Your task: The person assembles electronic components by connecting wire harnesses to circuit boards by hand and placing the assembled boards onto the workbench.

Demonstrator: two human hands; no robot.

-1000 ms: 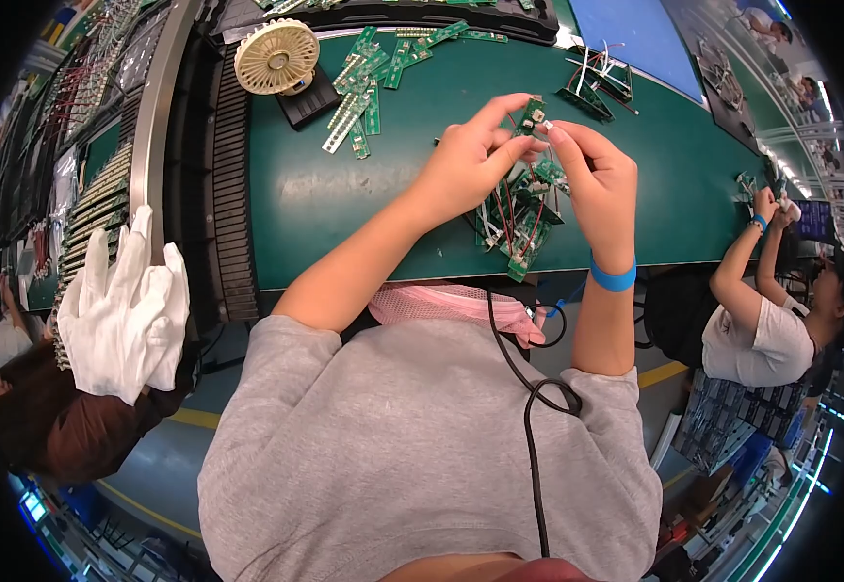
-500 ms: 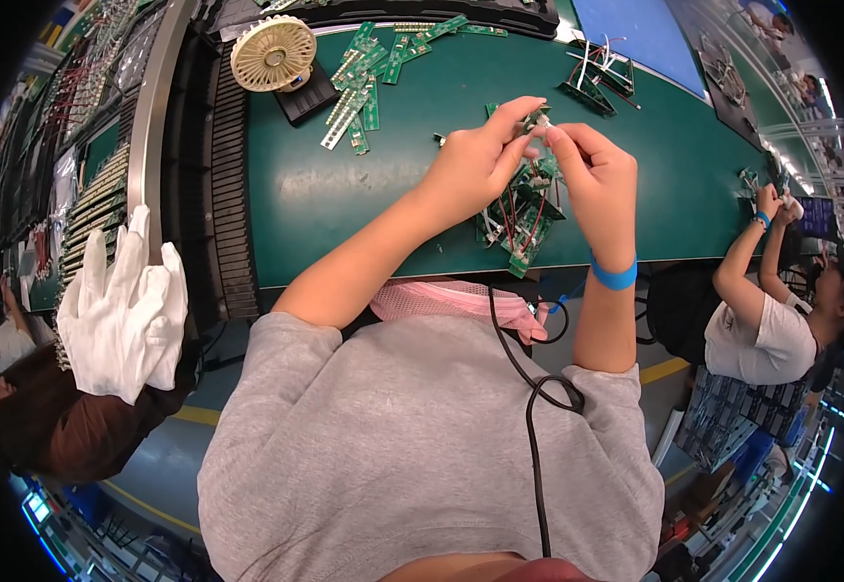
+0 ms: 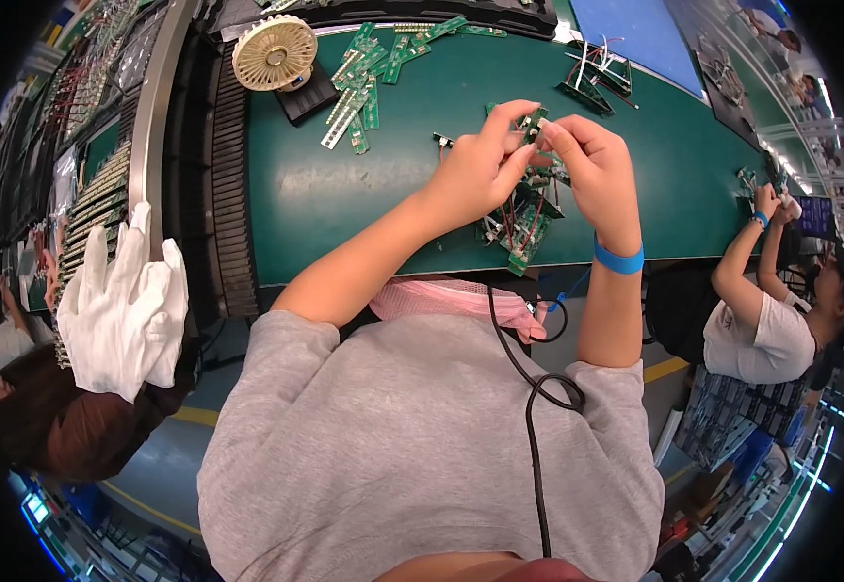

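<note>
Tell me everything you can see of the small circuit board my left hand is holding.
The circuit board is a narrow green piece with a small pale part on its face. Your left hand pinches it, partly covering it; it is tilted, its upper end leaning right. In the view it appears over the far end of a heap of wired boards. Your right hand is close beside it; whether they touch is unclear.

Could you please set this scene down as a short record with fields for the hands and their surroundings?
Left hand: pinches a small green circuit board between its fingers
Right hand: fingers at that board's right side; exact grip too small to tell
Right wrist: blue band
Nearer the person: tangled heap of green circuit boards with red and white wires
Back left: round cream fan beside loose green strip boards
Surface: flat green worktable
</note>
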